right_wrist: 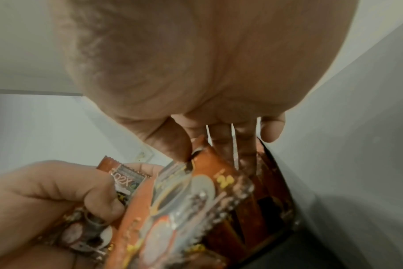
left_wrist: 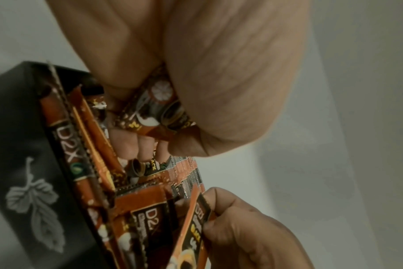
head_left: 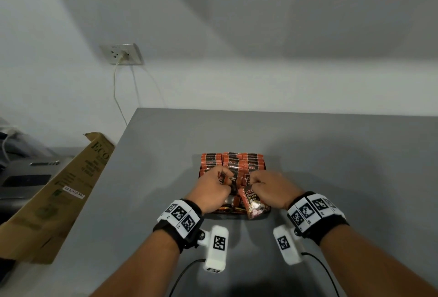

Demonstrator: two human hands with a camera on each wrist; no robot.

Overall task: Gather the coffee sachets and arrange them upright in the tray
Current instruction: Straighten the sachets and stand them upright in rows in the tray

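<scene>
A black tray (head_left: 233,213) sits mid-table, its far part packed with rows of upright orange-and-black coffee sachets (head_left: 233,161). Its leaf-printed side wall (left_wrist: 23,145) fills the left of the left wrist view. My left hand (head_left: 224,179) is over the tray's middle, fingers curled round one sachet (left_wrist: 159,109). My right hand (head_left: 252,183), beside it, pinches the top of another sachet (head_left: 253,202) that leans over the tray's near right corner. In the right wrist view thumb and fingers pinch that sachet (right_wrist: 207,182). Both hands hide the tray's middle.
The grey table (head_left: 331,154) ends at a white wall. An open cardboard box (head_left: 59,190) leans at the table's left edge, with a dark appliance (head_left: 23,173) behind it. A wall socket (head_left: 122,54) has a cable hanging down.
</scene>
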